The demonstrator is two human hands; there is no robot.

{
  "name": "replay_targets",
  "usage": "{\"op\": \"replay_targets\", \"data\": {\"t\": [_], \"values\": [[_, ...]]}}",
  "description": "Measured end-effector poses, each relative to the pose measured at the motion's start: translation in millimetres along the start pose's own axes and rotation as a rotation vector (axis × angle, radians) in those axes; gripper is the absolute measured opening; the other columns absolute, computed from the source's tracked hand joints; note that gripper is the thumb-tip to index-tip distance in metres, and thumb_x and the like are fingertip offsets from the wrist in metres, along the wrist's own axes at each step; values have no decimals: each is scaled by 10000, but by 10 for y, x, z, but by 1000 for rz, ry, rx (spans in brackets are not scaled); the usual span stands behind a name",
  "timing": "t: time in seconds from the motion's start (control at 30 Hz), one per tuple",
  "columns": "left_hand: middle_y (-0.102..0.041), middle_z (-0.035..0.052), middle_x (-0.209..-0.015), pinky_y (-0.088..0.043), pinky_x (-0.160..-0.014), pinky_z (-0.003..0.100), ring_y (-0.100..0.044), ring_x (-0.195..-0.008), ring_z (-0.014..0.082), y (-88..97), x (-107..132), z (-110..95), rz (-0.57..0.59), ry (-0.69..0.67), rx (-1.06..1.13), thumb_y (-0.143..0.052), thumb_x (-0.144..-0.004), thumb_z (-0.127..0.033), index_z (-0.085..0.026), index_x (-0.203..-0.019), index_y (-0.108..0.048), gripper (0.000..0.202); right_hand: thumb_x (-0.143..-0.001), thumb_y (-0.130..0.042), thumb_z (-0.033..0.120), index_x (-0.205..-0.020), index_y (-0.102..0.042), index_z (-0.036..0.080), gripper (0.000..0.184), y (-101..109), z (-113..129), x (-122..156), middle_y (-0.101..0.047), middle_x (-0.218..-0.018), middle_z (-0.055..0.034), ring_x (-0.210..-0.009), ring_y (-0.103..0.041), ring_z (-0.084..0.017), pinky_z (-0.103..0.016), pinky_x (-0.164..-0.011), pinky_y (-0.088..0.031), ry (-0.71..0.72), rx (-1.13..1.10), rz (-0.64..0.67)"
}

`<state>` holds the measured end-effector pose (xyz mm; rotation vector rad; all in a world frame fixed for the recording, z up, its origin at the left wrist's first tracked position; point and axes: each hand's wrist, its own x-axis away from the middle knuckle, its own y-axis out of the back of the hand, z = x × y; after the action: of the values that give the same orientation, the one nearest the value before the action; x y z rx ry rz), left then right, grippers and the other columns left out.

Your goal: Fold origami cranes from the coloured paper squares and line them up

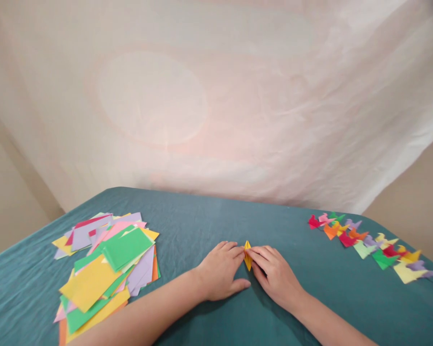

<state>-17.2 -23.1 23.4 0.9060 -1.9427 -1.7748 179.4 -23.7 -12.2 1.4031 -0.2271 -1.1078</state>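
A: Where is the folded yellow paper (248, 257)?
B: On the table (202, 218), between the two hands. It's a narrow diamond, one tip pointing away from the person, the other toward them.

A: What is the left hand (222, 271) doing?
B: It lies palm down with its fingers stretched out, their tips against the paper's left side. The thumb is spread well apart from them, below the paper.

A: And the right hand (274, 274)?
B: Its fingers are close together and bent a little, with the fingertips on the paper's right side. I cannot tell whether the thumb pinches it too.

A: What's further out?
B: Left of the hands, a loose pile of colored sheets (92, 283), with green and yellow on top. Over to the right, small paper birds (382, 259) in red, orange, green, purple and pale yellow, set close together in a slanting band.

A: And behind the table?
B: A pale curtain (238, 120), wrinkled toward the right.
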Motion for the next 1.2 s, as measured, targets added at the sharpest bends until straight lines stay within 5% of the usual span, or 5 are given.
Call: {"op": "replay_targets", "data": {"t": [0.17,0.3,1.2], "values": [[-583,83,-1132,-323,-986,374,-471,-1127,221,-35,-46,113,-59,50,17,-409,-883,-288,-161,-1143,-525,312,-851,-437,95,-1162,-548,214,352,-1,7,-9,-606,-1007,-87,-916,-541,-223,-389,-769,-470,17,0,0],[-569,70,-1110,-370,-942,348,-497,-1067,197,-73,-61,133,-106,105,17,-372,-888,-178,-180,-1158,-509,303,-844,-445,86,-1134,-569,201,336,5,16,-12,-591,-1009,-91,-918,-534,-225,-389,-779,-466,14,15,16],[-505,70,-1171,-341,-966,385,-407,-1165,232,-151,-57,106,-55,32,-83,-430,-853,-158,-237,-1211,-478,369,-819,-468,84,-946,-643,191,242,65,5,3,-592,-985,-83,-932,-530,-213,-388,-800,-449,26,15,16]]}}
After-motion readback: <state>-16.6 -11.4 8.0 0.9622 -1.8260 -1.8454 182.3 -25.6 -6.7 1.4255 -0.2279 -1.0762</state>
